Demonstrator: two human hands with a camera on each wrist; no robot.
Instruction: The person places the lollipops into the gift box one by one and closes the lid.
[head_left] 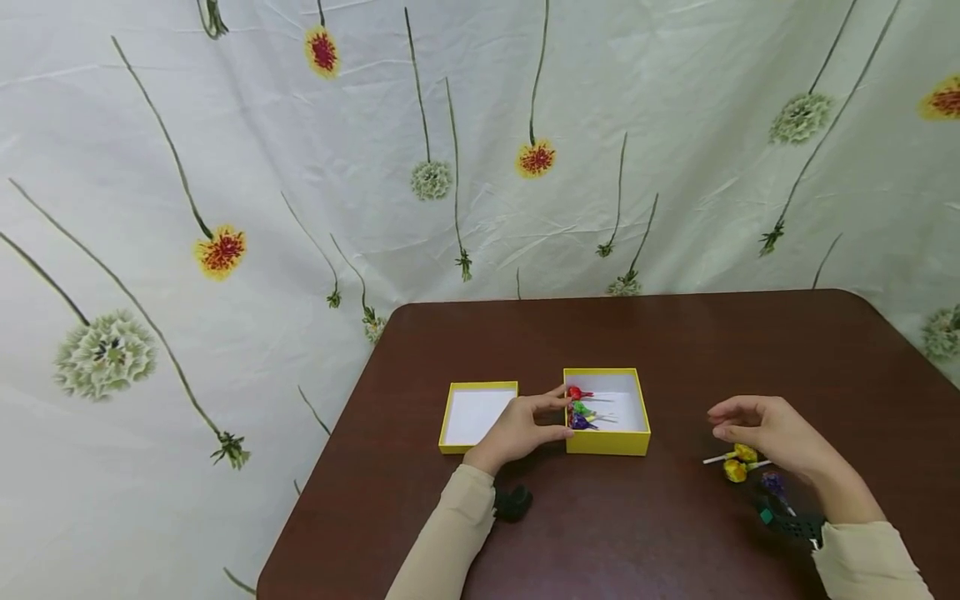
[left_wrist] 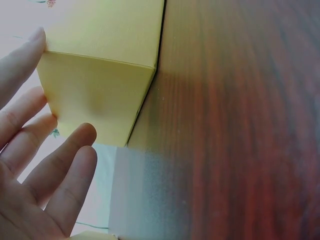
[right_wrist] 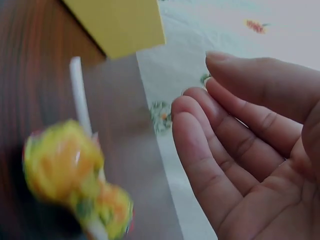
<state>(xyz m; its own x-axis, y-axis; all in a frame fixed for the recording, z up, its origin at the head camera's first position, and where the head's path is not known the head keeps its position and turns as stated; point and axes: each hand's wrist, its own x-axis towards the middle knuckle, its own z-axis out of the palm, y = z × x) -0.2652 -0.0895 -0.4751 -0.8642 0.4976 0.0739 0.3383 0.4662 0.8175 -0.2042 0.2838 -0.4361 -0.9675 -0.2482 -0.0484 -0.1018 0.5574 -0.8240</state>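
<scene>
The left hand (head_left: 525, 425) touches the left side of a yellow box (head_left: 607, 442) with its fingertips; in the left wrist view the fingers lie along the box wall (left_wrist: 95, 95). Inside the box, along its left side, are several lollipops: a red one (head_left: 575, 392), a green one (head_left: 581, 408) and a purple one (head_left: 580, 422). Holding nothing, the right hand (head_left: 780, 433) hovers with bent, relaxed fingers over two yellow lollipops (head_left: 736, 472), which the right wrist view shows close up (right_wrist: 65, 162). A purple lollipop (head_left: 773, 482) lies beneath the right wrist.
A shallow yellow-rimmed lid (head_left: 477, 385) with a white inside lies left of the box. The dark brown table (head_left: 600, 533) reaches back to a pale curtain (head_left: 495, 217) with a flower print. Both wrists carry black straps.
</scene>
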